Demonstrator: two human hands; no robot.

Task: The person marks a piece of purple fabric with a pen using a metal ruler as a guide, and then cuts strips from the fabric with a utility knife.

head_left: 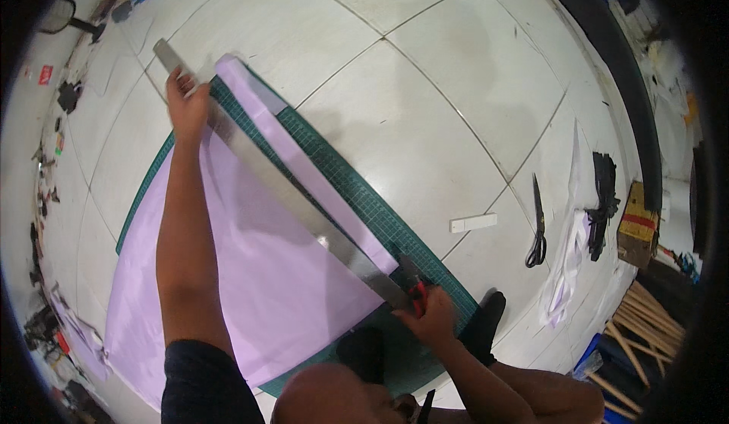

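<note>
A long metal ruler point(266, 172) lies slantwise over lilac fabric point(258, 264) on a green cutting mat point(345, 167). My left hand point(187, 105) grips the ruler near its far end, fingers curled over the edge. Down by its near end, my right hand point(433, 319) is closed around a red and black cutter point(418, 291), whose tip is too dark to make out. Beyond the ruler runs a narrow lilac strip point(323, 185), with a thin band of mat showing between it and the larger piece.
On the white tiled floor point(456, 67) lie a white block point(473, 223) and black-handled scissors point(537, 226). Farther right are a black bundle point(602, 204), pale fabric scraps point(569, 272), a cardboard box point(638, 230) and several wooden sticks point(649, 318). My feet rest on the near mat edge.
</note>
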